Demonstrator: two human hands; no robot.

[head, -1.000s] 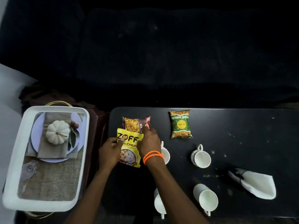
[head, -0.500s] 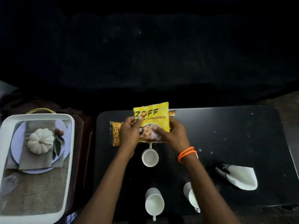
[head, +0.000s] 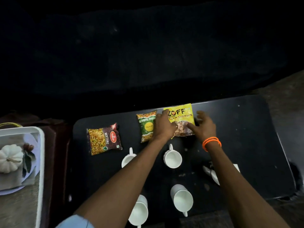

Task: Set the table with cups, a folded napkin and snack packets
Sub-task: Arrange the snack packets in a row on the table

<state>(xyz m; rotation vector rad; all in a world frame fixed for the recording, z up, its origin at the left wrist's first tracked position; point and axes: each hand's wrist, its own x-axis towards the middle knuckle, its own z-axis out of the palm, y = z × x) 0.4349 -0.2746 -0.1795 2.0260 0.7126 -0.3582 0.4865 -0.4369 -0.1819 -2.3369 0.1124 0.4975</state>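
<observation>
hiding napkin (head: pixel 236 167) and green packet (head: pixel 146 127): forearms.

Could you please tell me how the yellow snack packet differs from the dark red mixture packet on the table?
The yellow packet lies at the table's far edge with the left hand and right hand on it; the dark red mixture packet lies untouched, apart to the left. The yellow one shows pale chunks and upright lettering; the red one's lettering runs sideways. Both lie flat, face up, on the black table.
</observation>
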